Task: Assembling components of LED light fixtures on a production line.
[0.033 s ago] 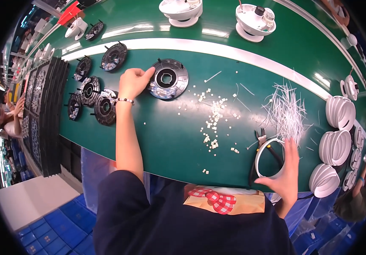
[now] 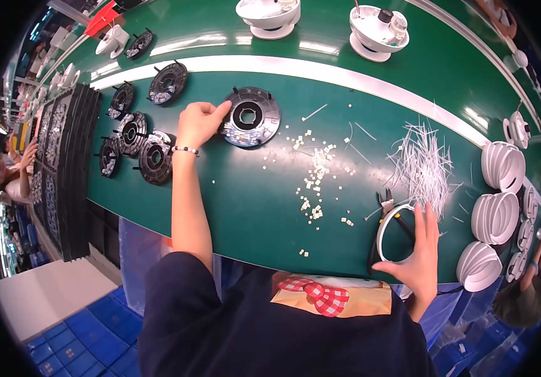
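Observation:
My left hand (image 2: 198,122) reaches far across the green table (image 2: 245,207) and grips the left rim of a round black disc part (image 2: 253,117) that lies flat. My right hand (image 2: 416,257) lies near the front edge with straight, spread fingers on the right side of a white ring (image 2: 382,234); the thumb touches the ring's lower edge. A pair of black-handled cutters (image 2: 388,210) lies partly under the ring. Just beyond it is a pile of thin white strips (image 2: 424,163).
Small white bits (image 2: 314,179) are scattered mid-table. Several black discs (image 2: 138,144) sit at the left beside stacked black trays (image 2: 63,169). White round housings (image 2: 377,28) stand at the back. Stacked white rings (image 2: 503,166) are at the right. Other people work at both ends.

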Tool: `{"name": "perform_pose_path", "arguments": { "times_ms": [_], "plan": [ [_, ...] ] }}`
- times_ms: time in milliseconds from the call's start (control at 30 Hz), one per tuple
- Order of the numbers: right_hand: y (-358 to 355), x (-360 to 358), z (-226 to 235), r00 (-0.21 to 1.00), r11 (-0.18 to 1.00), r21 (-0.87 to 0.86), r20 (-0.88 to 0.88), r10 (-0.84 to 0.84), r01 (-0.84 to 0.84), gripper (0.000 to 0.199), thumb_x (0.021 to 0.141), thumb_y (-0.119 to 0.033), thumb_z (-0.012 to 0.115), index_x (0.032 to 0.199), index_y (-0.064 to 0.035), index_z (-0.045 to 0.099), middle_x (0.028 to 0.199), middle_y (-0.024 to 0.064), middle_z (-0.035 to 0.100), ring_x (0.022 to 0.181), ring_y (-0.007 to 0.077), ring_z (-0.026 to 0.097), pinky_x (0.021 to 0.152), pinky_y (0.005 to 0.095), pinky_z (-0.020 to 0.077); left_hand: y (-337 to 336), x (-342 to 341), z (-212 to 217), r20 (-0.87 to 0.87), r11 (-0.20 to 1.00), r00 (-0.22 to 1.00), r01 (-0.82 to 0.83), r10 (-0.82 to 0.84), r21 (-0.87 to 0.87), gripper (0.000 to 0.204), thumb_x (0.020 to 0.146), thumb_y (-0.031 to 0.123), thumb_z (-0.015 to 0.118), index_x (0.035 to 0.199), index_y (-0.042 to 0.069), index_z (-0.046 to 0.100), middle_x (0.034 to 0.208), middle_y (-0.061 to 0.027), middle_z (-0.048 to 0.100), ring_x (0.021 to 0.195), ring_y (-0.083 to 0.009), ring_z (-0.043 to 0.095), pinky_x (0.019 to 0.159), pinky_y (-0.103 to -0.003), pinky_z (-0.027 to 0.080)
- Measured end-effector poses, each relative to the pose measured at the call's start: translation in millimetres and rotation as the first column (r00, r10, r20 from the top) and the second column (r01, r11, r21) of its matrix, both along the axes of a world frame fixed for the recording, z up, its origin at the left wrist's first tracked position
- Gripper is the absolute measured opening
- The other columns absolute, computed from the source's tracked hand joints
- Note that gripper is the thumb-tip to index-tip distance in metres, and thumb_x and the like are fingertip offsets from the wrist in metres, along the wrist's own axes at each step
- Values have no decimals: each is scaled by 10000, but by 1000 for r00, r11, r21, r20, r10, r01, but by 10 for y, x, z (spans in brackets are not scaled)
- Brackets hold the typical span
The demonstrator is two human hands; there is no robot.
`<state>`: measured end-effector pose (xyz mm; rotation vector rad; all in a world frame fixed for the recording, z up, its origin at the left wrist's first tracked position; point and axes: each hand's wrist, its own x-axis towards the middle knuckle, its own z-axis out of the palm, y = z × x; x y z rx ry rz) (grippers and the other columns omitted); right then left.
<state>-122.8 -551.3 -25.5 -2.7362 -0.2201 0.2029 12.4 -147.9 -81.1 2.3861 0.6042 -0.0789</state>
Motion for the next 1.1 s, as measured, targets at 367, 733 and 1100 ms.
{"name": "perform_pose_path", "arguments": {
  "times_ms": [367,733,1100],
  "plan": [
    [139,463,387,899,962,244,438,1,-120,1118,428,-393,817,1304,-9,239,1336,228,243,1195,344,321,972,409,280,-533,-142,-3,314,652,943,171,108,-738,160,840,65,495,966,-11,433,851,-74,555,627,-111,575,461,-221,512],
    [1271,1062,29,973,760,618,214,83,-200,1195,444,-327,830,1310,45,96,1328,272,199,1249,349,233,1016,395,232,-1382,-683,-83,575,367,814,511,84,-777,837,721,-73,564,1332,68,10,1301,-122,256,1191,-207,322,968,-343,335],
    [1309,1051,21,869,707,506,260,422,-495,1211,426,-349,831,1324,25,109,1290,227,267,1202,352,295,998,396,260,-1028,-463,41,32,-590,999,-1,-45,-807,604,854,521,270,1184,43,437,1146,-160,494,1032,-294,500,875,-428,423]
  ]
}}
